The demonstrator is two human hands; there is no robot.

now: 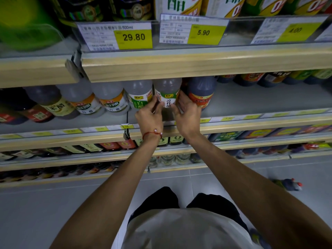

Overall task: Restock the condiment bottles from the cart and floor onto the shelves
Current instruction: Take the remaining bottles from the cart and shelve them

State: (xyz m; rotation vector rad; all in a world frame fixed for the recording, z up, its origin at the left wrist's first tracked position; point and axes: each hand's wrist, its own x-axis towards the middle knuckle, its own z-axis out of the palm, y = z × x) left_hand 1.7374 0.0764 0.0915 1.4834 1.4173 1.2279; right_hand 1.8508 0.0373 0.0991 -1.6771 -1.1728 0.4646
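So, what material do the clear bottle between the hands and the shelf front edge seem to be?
Clear bottle: probably plastic, translucent and smooth, with a glossy paper or film label; glass cannot be excluded. Shelf front edge: looks like light wood or wood-print laminate, matte, with a faint grain.

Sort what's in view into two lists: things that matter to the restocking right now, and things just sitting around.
In play:
- clear bottle with white and green label, held between both hands
- left hand
- right hand
- dark bottle, touched by the right fingers
- middle shelf
- bottle on the floor

Just sitting:
- 29.80 price tag
- red wrist cord
- lower shelf bottles
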